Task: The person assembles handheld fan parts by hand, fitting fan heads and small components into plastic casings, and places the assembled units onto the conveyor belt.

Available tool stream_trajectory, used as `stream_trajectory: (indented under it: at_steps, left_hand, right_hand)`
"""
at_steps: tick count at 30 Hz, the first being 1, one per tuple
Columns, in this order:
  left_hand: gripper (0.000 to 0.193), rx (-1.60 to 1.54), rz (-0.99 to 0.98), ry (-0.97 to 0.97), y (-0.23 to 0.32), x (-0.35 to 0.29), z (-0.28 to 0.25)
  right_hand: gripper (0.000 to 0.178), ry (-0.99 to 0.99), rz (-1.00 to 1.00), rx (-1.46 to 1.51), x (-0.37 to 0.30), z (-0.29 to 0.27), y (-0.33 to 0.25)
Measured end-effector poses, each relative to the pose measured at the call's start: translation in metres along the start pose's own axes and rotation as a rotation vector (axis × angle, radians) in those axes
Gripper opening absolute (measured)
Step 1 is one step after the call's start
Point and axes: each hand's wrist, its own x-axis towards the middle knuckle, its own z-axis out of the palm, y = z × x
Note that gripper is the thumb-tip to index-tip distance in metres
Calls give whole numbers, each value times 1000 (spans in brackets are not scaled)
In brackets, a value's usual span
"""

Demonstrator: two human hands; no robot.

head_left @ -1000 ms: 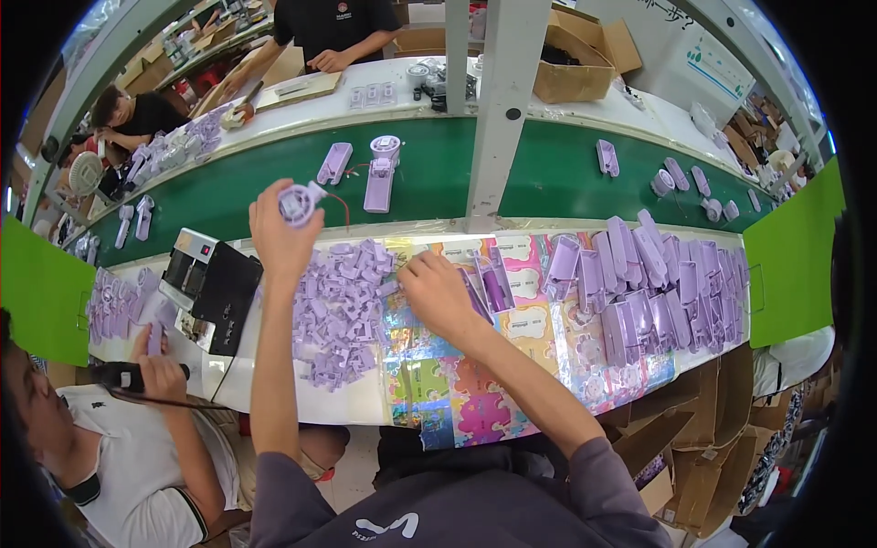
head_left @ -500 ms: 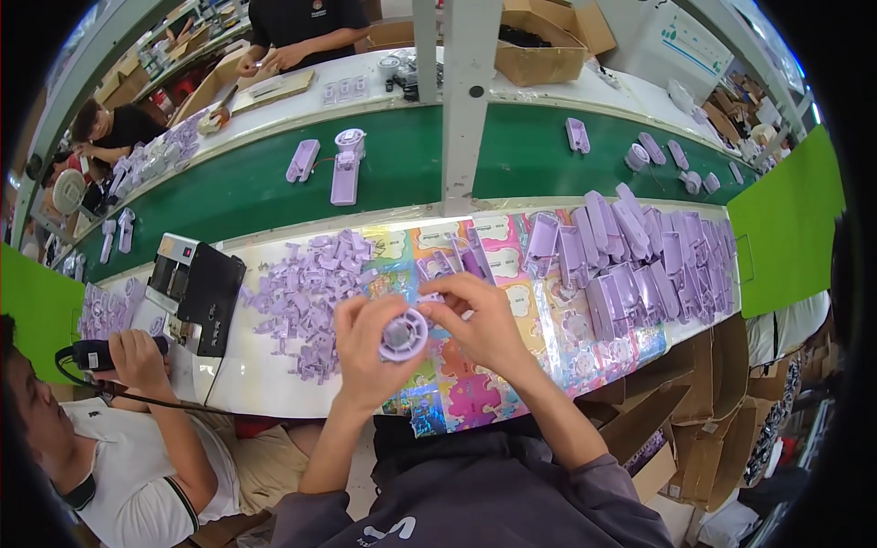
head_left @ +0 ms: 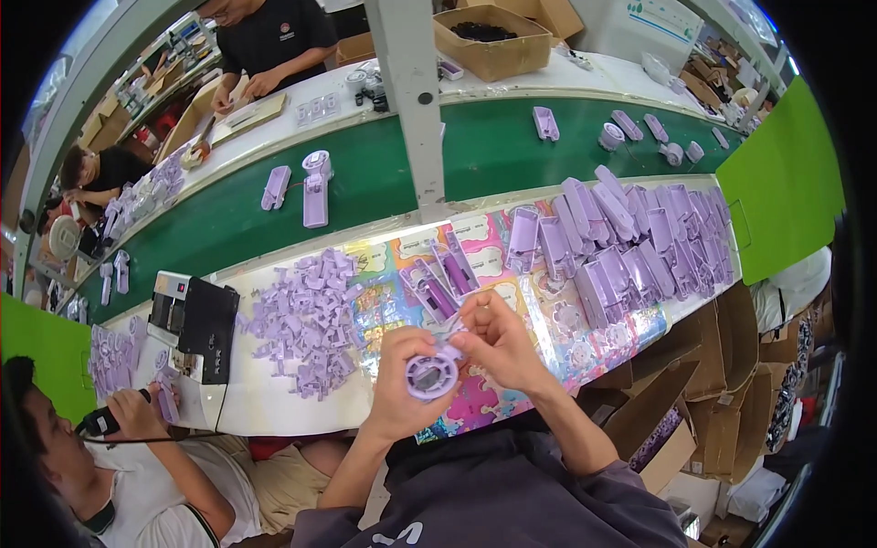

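My left hand (head_left: 399, 393) is closed round a small lilac fan head (head_left: 431, 376), whose round ring and dark middle face up. At the neck of the fan, the fingers of my right hand (head_left: 504, 345) pinch together; whatever sits between them is too small to make out. Just beyond both hands lies an opened lilac handle shell (head_left: 427, 290) with a purple cylindrical battery (head_left: 454, 272) beside it. A heap of small lilac plastic parts (head_left: 306, 320) spreads out to the left of my left hand.
Lilac handle shells (head_left: 621, 242) crowd the bench at right. A black boxy machine (head_left: 194, 329) stands at left, near a co-worker's hand (head_left: 135, 416) with a dark tool. Beyond runs a green conveyor belt (head_left: 375, 173) carrying fan parts, behind a metal post (head_left: 416, 119).
Both hands have come slightly nearer and to the right in the picture, with the fan head. The view has shifted, and the handle shell beyond my hands shows more fully. The co-worker's tool has moved down.
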Motion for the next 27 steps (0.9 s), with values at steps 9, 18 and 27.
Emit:
stream_trajectory:
  at_steps: [9, 18, 27]
  left_hand:
    - [15, 352, -61, 393, -134, 127, -113]
    - [71, 1102, -396, 461, -327, 192, -249]
    - [65, 888, -479, 505, -342, 193, -289]
  right_hand:
    - [24, 128, 79, -258, -10, -70, 31]
    - [17, 451, -36, -555, -12, -65, 60]
    - [18, 513, -211, -761, -6, -59, 53]
